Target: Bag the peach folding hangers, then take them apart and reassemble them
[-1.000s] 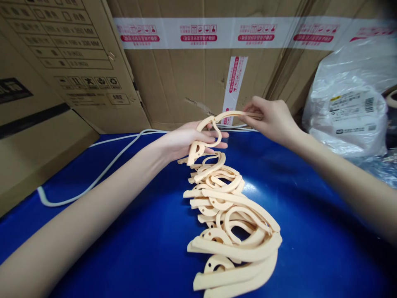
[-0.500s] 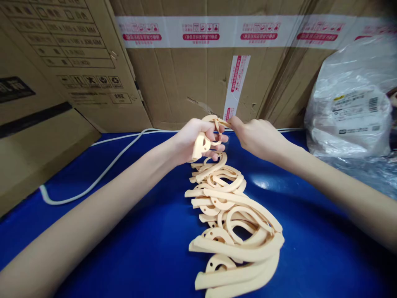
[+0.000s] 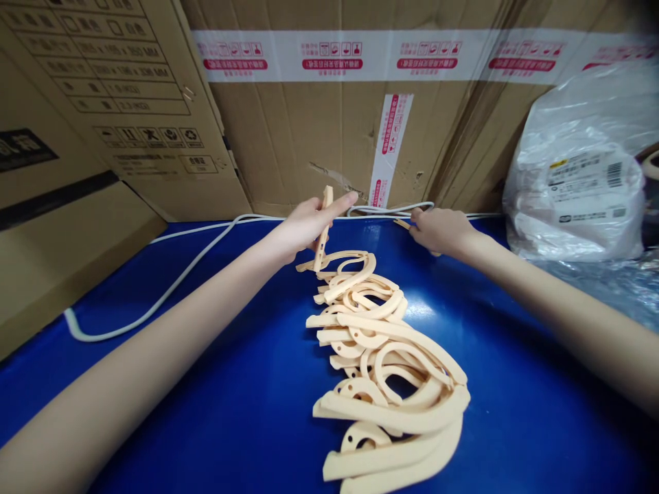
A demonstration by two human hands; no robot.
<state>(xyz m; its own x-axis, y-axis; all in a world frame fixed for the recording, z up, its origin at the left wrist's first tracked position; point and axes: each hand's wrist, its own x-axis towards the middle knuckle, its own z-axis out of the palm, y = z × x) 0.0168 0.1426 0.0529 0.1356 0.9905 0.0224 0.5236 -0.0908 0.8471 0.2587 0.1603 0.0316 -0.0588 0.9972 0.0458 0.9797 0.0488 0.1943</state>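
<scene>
Blue table (image 3: 206, 384), strip (image 3: 327, 194) apparently between left fingers (image 3: 342, 200)

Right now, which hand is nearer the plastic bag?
Right. The right hand is a little left of the bag; the left hand, gripping an upright beige piece, is farther left, beyond the right hand.

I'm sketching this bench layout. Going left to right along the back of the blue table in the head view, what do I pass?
Cardboard box → left hand holding a beige piece → right hand gripping a thin beige strip → plastic bag.
</scene>
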